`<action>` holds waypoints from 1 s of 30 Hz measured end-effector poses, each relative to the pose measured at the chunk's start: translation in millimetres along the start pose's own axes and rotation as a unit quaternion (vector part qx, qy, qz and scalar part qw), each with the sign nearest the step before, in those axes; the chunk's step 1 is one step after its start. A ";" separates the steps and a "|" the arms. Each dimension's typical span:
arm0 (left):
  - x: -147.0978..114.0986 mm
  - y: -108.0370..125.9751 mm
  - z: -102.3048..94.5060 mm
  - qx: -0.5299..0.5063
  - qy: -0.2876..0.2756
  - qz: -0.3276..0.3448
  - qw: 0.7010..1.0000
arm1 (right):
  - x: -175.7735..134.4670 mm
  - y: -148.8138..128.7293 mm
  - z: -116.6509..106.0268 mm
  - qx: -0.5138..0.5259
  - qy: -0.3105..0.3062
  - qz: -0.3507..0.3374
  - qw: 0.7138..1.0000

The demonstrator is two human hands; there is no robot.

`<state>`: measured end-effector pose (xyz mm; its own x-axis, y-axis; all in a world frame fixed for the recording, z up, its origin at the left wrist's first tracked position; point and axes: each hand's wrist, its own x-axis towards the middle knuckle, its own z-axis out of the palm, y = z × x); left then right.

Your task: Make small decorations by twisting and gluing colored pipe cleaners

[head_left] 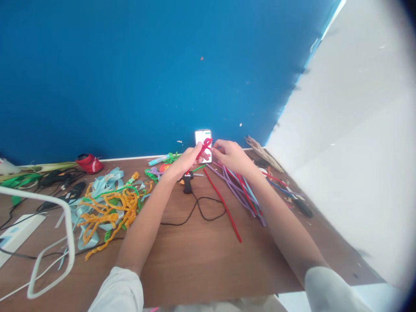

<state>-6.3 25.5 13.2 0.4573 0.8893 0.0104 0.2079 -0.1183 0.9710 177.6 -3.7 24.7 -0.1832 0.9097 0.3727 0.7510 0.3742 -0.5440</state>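
A red pipe cleaner (207,143), bent into small loops, is in front of a lit phone (203,134) that leans upright on the blue wall. My left hand (190,159) pinches its lower part between thumb and fingers. From the other side my right hand (230,155) is closed, its fingertips at the right edge of the loops; the exact grip is too small to see clearly. Below the hands lies a black glue gun (187,183) with a cord. A straight red pipe cleaner (224,206) rests on the brown table (201,264).
Purple, red and blue pipe cleaners (238,190) lie under my right forearm. On the left are orange twisted stems (126,206), light blue ribbon (108,182), a red pouch-like item (90,164), a white power strip (19,236) and a white curved frame (69,234). Dried husks (264,151) lie at back right.
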 end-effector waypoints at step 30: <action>-7.9 7.5 3.1 -0.246 -0.184 0.010 0.952 | 5.1 25.4 -12.9 0.239 -0.069 -0.079 0.965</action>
<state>-5.7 16.3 19.7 0.7469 0.6641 0.0335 -0.1925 0.1677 0.9669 203.9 8.2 22.6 -0.3789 0.8373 0.3943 0.3343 0.5211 -0.7853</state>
